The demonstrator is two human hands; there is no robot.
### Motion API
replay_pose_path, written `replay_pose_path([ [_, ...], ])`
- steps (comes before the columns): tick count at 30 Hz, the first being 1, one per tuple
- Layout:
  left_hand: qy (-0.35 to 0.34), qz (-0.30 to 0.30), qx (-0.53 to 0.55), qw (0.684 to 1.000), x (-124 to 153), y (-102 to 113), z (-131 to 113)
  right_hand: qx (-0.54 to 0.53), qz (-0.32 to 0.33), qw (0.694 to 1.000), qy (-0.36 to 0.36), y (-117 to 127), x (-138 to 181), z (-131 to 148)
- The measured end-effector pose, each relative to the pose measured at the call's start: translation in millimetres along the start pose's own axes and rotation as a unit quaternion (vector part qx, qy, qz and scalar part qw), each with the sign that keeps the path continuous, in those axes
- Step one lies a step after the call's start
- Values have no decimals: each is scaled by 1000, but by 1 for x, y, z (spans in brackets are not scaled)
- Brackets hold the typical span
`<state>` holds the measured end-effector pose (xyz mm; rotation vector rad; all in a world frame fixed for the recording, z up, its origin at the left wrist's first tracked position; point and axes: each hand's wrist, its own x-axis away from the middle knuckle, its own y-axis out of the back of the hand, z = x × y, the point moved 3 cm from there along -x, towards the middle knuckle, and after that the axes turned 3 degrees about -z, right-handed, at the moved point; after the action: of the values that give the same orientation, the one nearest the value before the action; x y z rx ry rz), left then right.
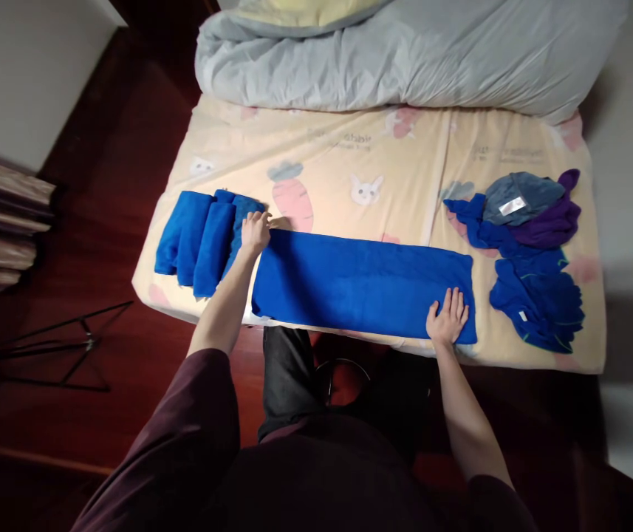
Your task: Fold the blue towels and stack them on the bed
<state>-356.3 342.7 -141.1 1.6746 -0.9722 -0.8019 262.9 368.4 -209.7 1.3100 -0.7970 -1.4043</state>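
Note:
A long blue towel (360, 284) lies spread in a flat strip along the near side of the bed. At its far left corner, my left hand (255, 232) has its fingers bent and closed on the edge; the fingertips are partly hidden. My right hand (447, 318) rests flat on the towel's right end, fingers stretched out. Just left of my left hand sit several rolled or folded blue towels (205, 240), packed side by side. To the right are crumpled cloths: a grey-blue one (524, 193) with a white label, a purple one (552, 224) and blue ones (541, 299).
The bed has a pale yellow sheet (327, 162) printed with carrots and rabbits. A bulky grey quilt (405, 59) is heaped across its far side. Black tripod legs (86, 340) stand on the red-brown floor (111, 222) at left, near a striped curtain (0, 222).

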Motion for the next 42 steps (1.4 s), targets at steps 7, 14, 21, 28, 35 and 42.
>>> replay_pose_path([
  [7,-94,25,58,994,95,-47,-40,10,11,1000,-2,-1,0,0],
  [14,-14,10,74,997,79,-46,-7,15,27,999,-13,3,-2,3],
  [21,-39,14,109,993,137,-41,-48,5,49,998,-30,9,-2,5],
  [28,10,-41,131,990,198,-50,-52,-3,79,996,-37,16,-2,8],
  [35,21,-55,128,990,190,-50,-51,-9,94,995,-43,23,-3,12],
  [42,18,-61,143,988,191,-56,-48,12,104,994,-37,21,-4,13],
])
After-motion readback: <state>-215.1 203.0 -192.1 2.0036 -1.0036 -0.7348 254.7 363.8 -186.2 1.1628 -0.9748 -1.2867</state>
